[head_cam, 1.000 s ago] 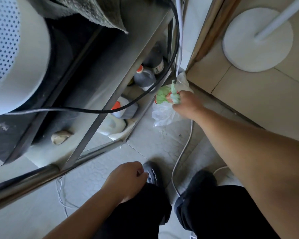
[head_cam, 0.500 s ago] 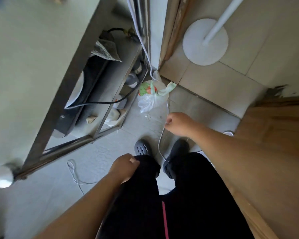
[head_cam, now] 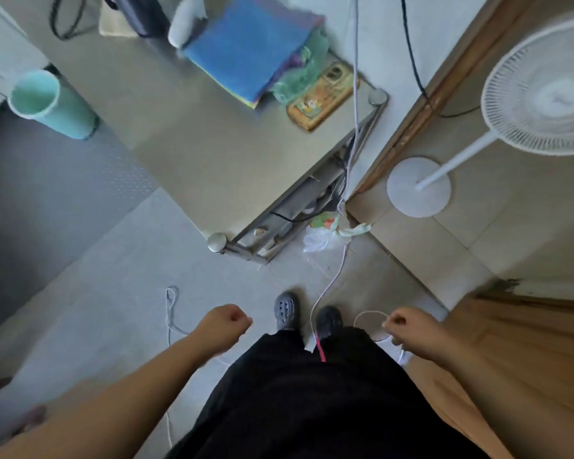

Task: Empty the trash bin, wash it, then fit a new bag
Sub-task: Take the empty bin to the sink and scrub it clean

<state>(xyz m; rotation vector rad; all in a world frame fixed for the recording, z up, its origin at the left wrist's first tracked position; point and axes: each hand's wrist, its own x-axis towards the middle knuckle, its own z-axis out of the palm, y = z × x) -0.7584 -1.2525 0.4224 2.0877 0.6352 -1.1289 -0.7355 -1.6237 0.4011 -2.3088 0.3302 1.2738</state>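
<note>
Trash bag (head_cam: 322, 238), tied and thin, lies on the floor at twelve o'clock beside the counter (head_cam: 212, 154); probably light, soft, best lifted by its knot. Both hands' (head_cam: 227, 326) (head_cam: 408, 329) fingers curl, holding nothing.

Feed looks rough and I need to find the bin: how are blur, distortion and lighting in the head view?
Head view: motion blur smears the table top and blue cloth; wide-angle bends the door frame; light is dim and flat, no glare; the teal bin and tied bag stay recognisable.
</note>
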